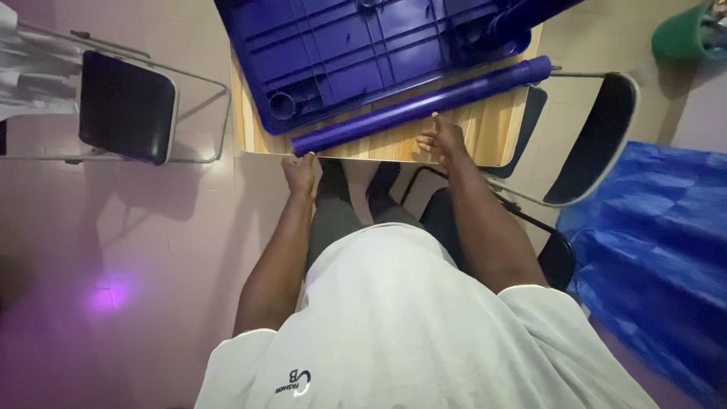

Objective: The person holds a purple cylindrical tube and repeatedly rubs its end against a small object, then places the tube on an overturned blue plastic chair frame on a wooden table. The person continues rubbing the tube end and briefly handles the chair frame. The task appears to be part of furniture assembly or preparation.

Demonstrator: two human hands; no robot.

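A purple tube (422, 104) lies slantwise on the wooden bench (485, 129), just beyond both hands. The left hand (301, 171) curls over the bench edge below the tube's near end; the right hand (441, 139), loosely closed, touches its middle.

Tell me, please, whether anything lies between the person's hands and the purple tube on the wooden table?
Nothing visible does. The left hand rests at the table edge right by the near end of the purple tube, and the right hand sits just beside the tube's middle.
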